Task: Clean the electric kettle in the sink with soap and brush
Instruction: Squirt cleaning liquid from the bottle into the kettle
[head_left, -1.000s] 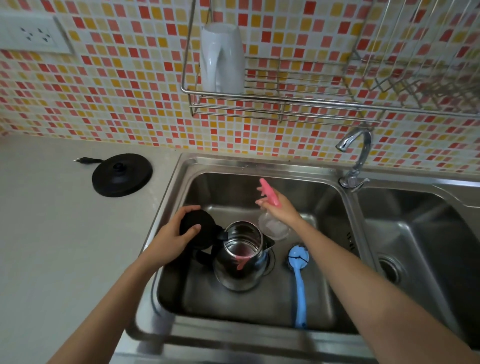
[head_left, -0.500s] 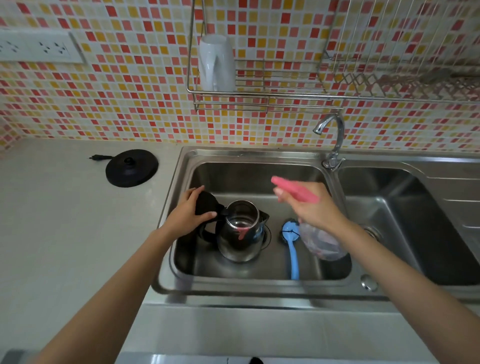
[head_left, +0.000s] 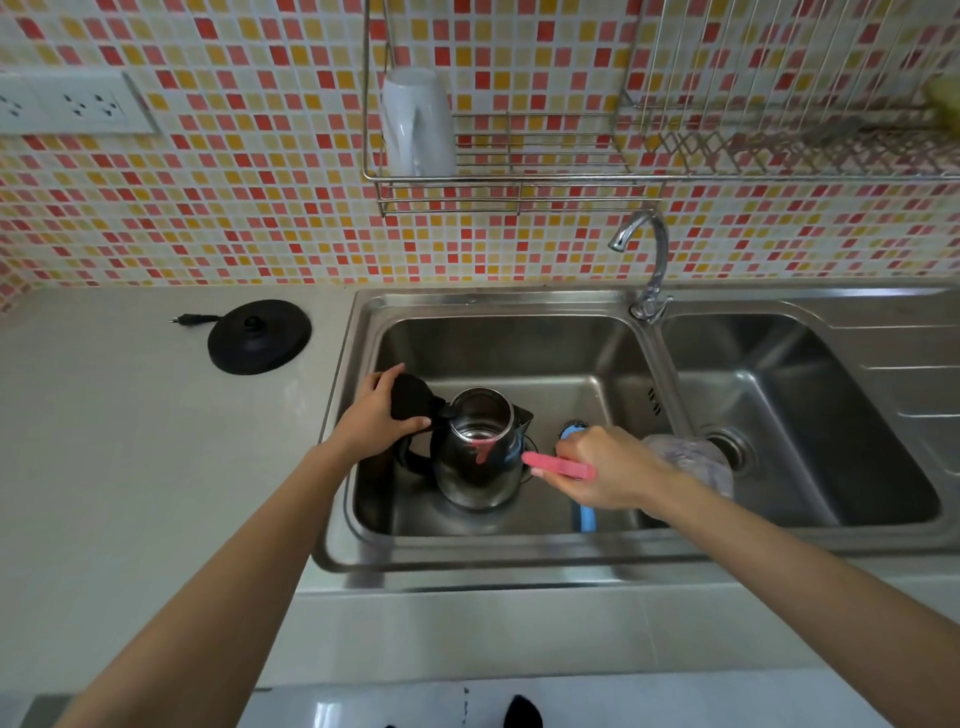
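A steel electric kettle (head_left: 480, 470) stands upright in the left sink basin (head_left: 519, 353), its black lid (head_left: 410, 397) flipped open to the left. My left hand (head_left: 376, 415) grips that lid. My right hand (head_left: 605, 467) holds a clear spray bottle (head_left: 691, 462) with a pink nozzle (head_left: 558, 464), tipped sideways so the nozzle points at the kettle's side. A blue brush (head_left: 584, 512) lies on the basin floor under my right hand, mostly hidden.
The black kettle base (head_left: 258, 336) with its plug lies on the counter to the left. A tap (head_left: 647, 260) stands between the two basins. A wall rack (head_left: 519, 179) holds a white cup (head_left: 418, 122). The right basin (head_left: 810, 415) has a drain.
My right hand has lowered the spray bottle from above the basin down beside the kettle, nozzle turned toward it. My left hand has kept hold of the lid. The camera has pulled back.
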